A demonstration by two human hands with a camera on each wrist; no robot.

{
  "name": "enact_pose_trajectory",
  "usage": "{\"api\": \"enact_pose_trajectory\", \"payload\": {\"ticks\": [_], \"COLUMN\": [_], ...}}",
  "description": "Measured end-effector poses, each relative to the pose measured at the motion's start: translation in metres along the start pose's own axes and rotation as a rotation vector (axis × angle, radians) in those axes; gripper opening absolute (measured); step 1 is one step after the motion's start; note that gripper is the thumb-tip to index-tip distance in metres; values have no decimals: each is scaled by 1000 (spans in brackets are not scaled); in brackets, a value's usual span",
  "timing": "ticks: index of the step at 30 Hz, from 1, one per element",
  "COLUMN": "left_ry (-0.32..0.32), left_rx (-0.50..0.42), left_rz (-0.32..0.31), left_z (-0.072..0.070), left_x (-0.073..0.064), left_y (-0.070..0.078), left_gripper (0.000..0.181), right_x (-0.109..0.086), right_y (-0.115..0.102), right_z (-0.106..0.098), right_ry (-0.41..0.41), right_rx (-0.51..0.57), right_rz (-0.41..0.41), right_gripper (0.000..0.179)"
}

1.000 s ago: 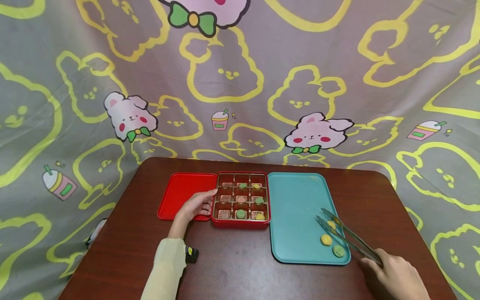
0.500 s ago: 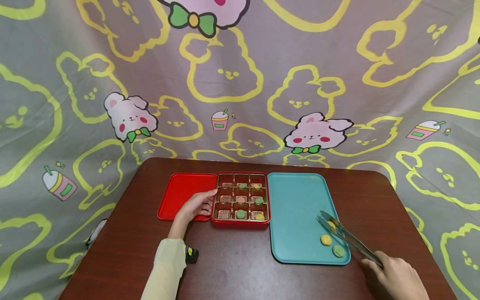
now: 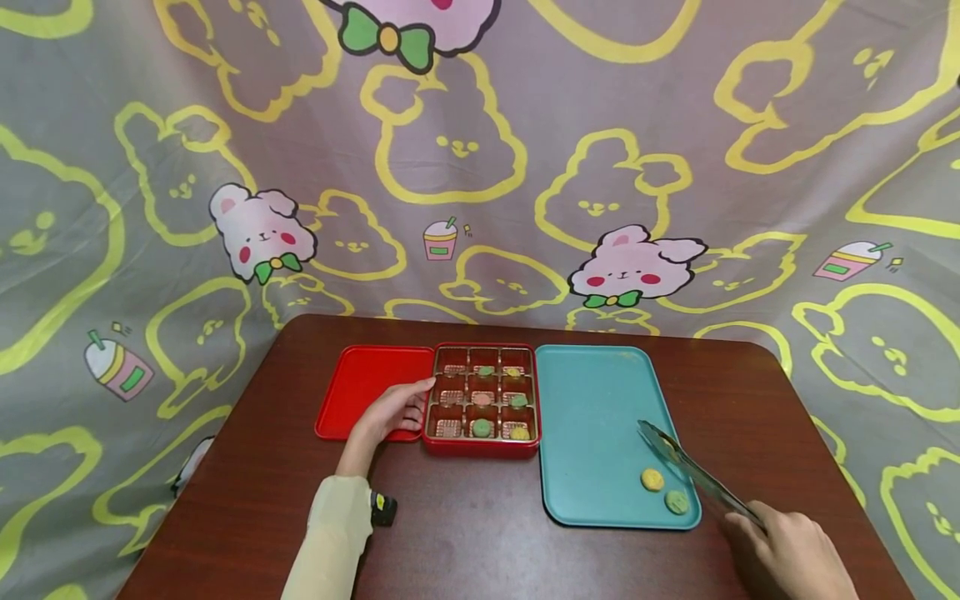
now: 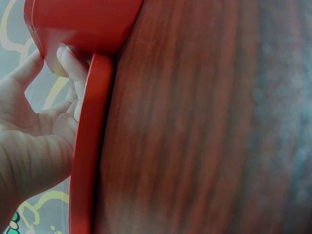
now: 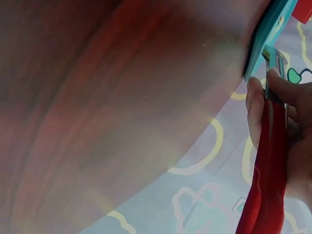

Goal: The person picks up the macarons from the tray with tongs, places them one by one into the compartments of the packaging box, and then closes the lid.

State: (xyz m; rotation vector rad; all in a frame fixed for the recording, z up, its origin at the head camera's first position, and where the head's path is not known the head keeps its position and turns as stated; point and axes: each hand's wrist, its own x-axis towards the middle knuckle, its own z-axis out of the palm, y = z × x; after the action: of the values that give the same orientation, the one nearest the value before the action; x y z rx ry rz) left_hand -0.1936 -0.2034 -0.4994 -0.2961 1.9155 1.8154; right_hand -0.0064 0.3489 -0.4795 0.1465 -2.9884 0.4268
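My right hand point(image 3: 795, 546) grips metal tongs point(image 3: 712, 483), whose red handles point(image 5: 270, 170) show in the right wrist view. The tong arms are together over the right side of the blue tray point(image 3: 592, 400), around a small yellow cookie point(image 3: 670, 446) that they mostly hide. A round yellow cookie point(image 3: 652, 480) and a round green cookie point(image 3: 677, 502) lie nearby on the tray. My left hand point(image 3: 393, 410) touches the left side of a red box point(image 3: 480, 448) with thumb and fingertips. Small green, yellow and pink cookies sit in the box's middle and right columns.
A flat red lid point(image 3: 371, 379) lies left of the box, partly under my left hand. The brown wooden table point(image 3: 480, 525) carries everything. A patterned cloth point(image 3: 480, 225) hangs behind and at the sides.
The tongs were spread on either side of the yellow cookie; their arms have come together on it. My left hand and the box have not moved.
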Motion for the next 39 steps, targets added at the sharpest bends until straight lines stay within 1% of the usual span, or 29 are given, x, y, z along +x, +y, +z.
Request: {"api": "enact_pose_trajectory", "payload": {"ticks": [7,11,13,18,21,29,33,39], "left_ry": [-9,-10,-5,-4,1,6,14,28], "left_rx": [-2,5,2,2,-1,-7,-17,-32], "left_rz": [0,0,-5,-5,-3,7,9,11], "left_z": [-1,-1,-1,-2,-2,0,0,0], "left_x": [0,0,0,-1,-1,-1,-2,-2], "left_y": [0,0,1,2,2,2,2,1], "left_gripper": [37,37,37,37,37,37,37,36], "right_x": [7,18,25,46,59,89,102,120], "right_y": [-4,-9,-14,-31,-41,-71,-84,-104], "right_z": [1,-1,-3,-6,-5,-1,-1,-2], "right_ry": [124,196,213,217,231,213,213,189], "right_rx": [2,5,10,21,26,54,62,70], "right_rz": [-90,-154,-171,-200,-245,-312,-355,-374], "right_gripper": [36,31,28,25,30,38,37,35]}}
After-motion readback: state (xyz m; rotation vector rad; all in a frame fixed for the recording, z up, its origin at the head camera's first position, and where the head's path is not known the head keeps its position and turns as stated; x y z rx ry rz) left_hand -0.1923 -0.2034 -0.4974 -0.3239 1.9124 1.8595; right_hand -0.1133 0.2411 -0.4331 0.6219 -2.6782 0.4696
